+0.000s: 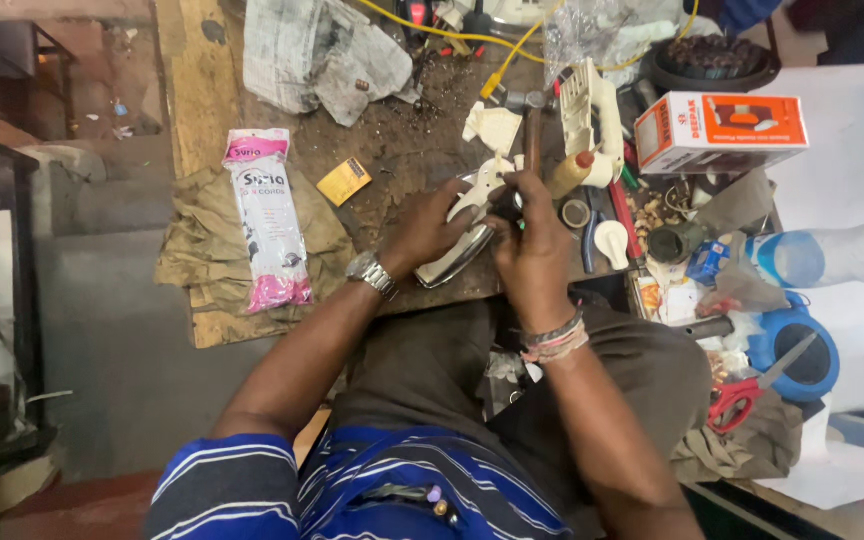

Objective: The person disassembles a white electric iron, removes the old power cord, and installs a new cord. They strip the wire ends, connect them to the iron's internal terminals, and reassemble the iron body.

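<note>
At the far left of the workbench [192, 90] lies one long plastic packet [270, 220], white with pink ends and dark print, resting on a folded khaki cloth [202, 250]. Just right of it sits one small yellow-orange card [344, 181], flat on the dark bench top. Above these lies one crumpled sheet of newspaper [317, 50].

The left hand [430, 228], with one metal wristwatch [371, 272] at its wrist, is closed around the left side of a clothes iron [457, 250], whose shiny soleplate tilts toward the bench edge, in the middle of the view. The right hand [532, 245], wearing a bundle of thread bracelets [555, 340], has its fingers curled tightly at the iron's top; what they pinch there I cannot tell.

Further right stands one rectangular cardboard box [722, 130], orange and white, lying on its side above the clutter. Below it lies one clear plastic bottle [832, 255] with a blue cap end, then one round blue container [797, 350], and one pair of red-handled scissors [747, 395] beside it.
</note>
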